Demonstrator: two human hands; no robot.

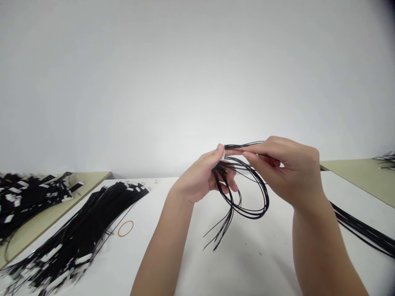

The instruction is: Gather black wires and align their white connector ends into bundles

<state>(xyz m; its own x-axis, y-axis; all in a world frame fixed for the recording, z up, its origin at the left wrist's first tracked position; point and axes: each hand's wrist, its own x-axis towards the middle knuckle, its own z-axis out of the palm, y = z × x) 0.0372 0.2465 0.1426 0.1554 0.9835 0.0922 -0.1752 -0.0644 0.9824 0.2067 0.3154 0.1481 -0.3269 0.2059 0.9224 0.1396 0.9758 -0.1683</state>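
Above the middle of the white table I hold a bundle of thin black wires (pixel 266 201). My left hand (pixel 205 174) is closed round it, thumb on top, at a small white piece that looks like a connector or label (pixel 223 155). Part of the bundle loops below the hands, and its loose ends hang down to the left. My right hand (pixel 286 168) pinches the wires running to the right from that white piece, between thumb and fingertips. The fingers of my left hand behind the bundle are partly hidden.
A thick pile of black wires with white ends (pixel 92 222) lies on the left of the white table (pixel 148 255), beside an orange rubber band (pixel 125 228). More wires (pixel 31 197) lie on a side surface further left. Long black wires (pixel 364 228) stretch along the right.
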